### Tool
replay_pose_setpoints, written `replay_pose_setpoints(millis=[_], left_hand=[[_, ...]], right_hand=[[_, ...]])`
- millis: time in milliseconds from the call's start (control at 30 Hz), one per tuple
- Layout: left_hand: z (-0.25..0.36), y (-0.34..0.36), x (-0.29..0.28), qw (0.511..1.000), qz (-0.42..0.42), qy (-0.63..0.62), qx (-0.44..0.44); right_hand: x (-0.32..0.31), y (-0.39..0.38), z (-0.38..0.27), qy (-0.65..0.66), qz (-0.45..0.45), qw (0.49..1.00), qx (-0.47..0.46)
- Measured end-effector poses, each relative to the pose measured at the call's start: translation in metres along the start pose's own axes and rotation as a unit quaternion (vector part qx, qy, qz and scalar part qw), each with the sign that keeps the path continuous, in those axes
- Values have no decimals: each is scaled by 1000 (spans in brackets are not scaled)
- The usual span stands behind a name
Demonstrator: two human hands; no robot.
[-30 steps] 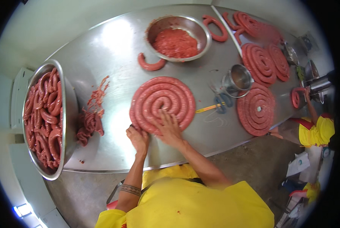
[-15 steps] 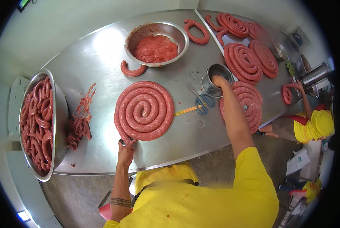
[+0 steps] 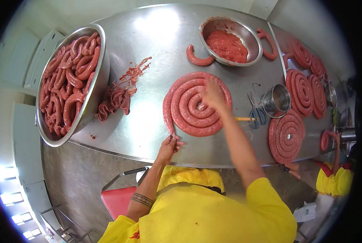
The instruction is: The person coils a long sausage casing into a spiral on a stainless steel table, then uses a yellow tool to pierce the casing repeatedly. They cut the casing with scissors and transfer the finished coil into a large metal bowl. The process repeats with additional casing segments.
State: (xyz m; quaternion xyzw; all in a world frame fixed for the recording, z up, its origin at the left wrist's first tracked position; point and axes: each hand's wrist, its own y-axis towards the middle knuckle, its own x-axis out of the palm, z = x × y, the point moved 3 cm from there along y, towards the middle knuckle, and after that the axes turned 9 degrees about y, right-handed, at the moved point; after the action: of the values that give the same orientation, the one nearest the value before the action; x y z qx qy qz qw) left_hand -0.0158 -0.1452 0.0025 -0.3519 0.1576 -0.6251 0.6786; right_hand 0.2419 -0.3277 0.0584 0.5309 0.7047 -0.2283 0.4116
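A large spiral coil of raw sausage (image 3: 180, 121) lies flat on the steel table in front of me. At its near end, my left hand (image 3: 168, 149) has its fingers pinched on the sausage tail. My right hand (image 3: 214, 95) is over the coil's right upper part, smeared by motion; its fingers cannot be made out, nor whether it holds anything. Right of the coil lie blue-handled scissors (image 3: 254, 117) and a yellow stick (image 3: 241, 119). Beside them stands a small metal pail (image 3: 271, 104). A finished-looking coil (image 3: 280, 139) lies just below the pail.
At left stands a big metal basin (image 3: 104, 67) heaped with short sausages. Scraps of casing (image 3: 115, 104) lie beside it. A bowl (image 3: 255, 44) of minced meat and a short curved sausage (image 3: 195, 57) sit farther back. More coils (image 3: 299, 91) and a co-worker (image 3: 334, 178) are at right.
My right hand has come out of the pail and moved left over the coil. My left hand stays at the sausage tail. The view has swung left.
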Motion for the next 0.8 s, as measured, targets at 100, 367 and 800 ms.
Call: replay_pose_setpoints(millis=[100,367,800], left_hand=[[6,-6,-4,999,16,43,8],[8,-14,-43,998,7,57,9],[-16,-21,-52,994,-74,51,54]], right_hand=[[79,-27,-76,-171,-19,973,-153],[29,-91,-42,-166,6,976,-140],[116,-172,-138,561,-184,697,408]])
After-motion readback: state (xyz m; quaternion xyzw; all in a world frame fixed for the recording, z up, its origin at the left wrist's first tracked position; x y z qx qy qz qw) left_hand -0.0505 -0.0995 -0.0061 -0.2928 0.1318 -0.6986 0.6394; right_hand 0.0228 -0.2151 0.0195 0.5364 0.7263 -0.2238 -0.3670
